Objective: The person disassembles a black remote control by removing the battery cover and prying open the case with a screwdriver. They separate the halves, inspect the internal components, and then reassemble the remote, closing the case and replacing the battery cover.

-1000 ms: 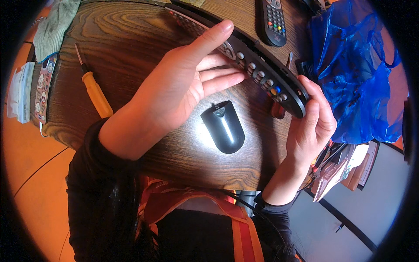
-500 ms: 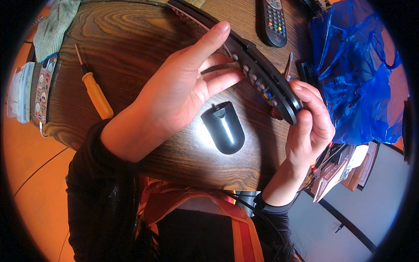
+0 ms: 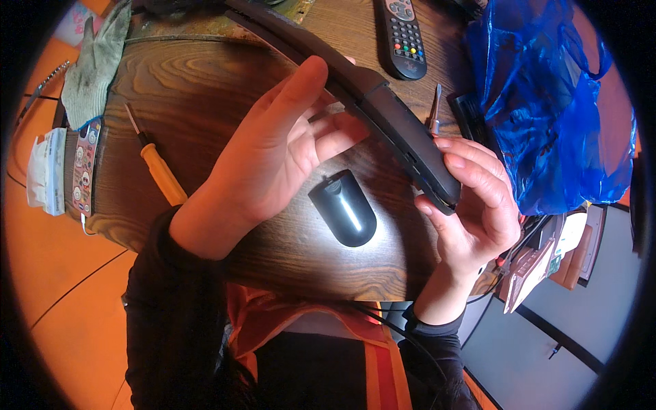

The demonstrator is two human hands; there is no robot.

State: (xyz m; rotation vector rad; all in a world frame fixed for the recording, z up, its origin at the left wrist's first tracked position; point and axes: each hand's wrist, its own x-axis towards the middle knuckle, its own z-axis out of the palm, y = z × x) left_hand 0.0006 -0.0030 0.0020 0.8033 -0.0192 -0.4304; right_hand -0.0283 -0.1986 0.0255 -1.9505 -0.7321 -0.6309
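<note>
A long black remote control is held aslant above the table, its plain back now turned mostly up. My left hand grips its far part, thumb along the near edge and fingers partly hidden behind it. At the near end my right hand pinches it, fingers on the upper side and thumb below. Beneath the remote, on the wood, lies a glossy black rounded cover with a small tab at one end; it looks like a battery cover. Neither hand touches it.
A yellow-handled screwdriver lies left on the wooden table, near a grey glove and a patterned strip. Another remote, a small pointed tool and a blue plastic bag are at the right.
The remote has rolled in my hands: its button side showed before, and its back shows now. My right fingers have shifted over its end. The whole view has moved slightly.
</note>
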